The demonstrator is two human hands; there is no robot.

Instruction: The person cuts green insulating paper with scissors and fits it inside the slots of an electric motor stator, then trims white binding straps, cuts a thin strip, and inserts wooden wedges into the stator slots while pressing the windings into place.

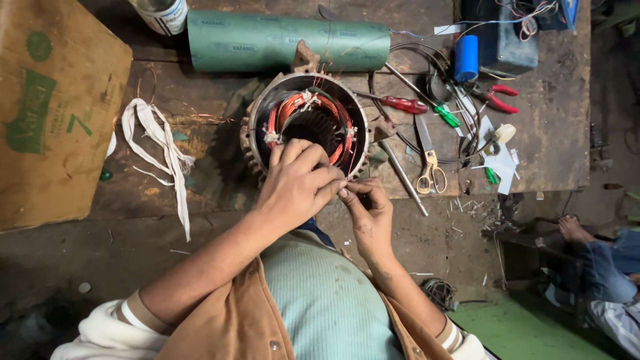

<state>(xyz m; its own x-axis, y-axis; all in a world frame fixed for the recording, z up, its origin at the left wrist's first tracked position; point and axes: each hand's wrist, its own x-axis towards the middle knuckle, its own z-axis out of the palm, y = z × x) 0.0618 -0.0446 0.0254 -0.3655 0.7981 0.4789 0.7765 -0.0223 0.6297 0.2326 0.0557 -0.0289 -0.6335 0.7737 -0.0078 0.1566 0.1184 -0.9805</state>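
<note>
A round metal motor stator point(260, 127) with copper-red windings point(293, 107) tied in white tape stands on the worn wooden bench. My left hand point(297, 183) rests on its near rim, fingers curled over the winding. My right hand point(367, 207) is just beside it at the rim's near right, its fingertips pinched on a thin strand at the winding edge. The two hands touch at the fingertips. Thin copper wire ends stick up from the far side of the stator.
A green paper roll point(287, 41) lies behind the stator, a cardboard box point(53, 113) to the left, white cloth tape point(163, 150) between. Right of the stator lie a red screwdriver point(403, 104), yellow-handled scissors point(430, 167), red pliers point(497, 97), a blue capacitor point(466, 58). Another person's foot point(573, 230) is at right.
</note>
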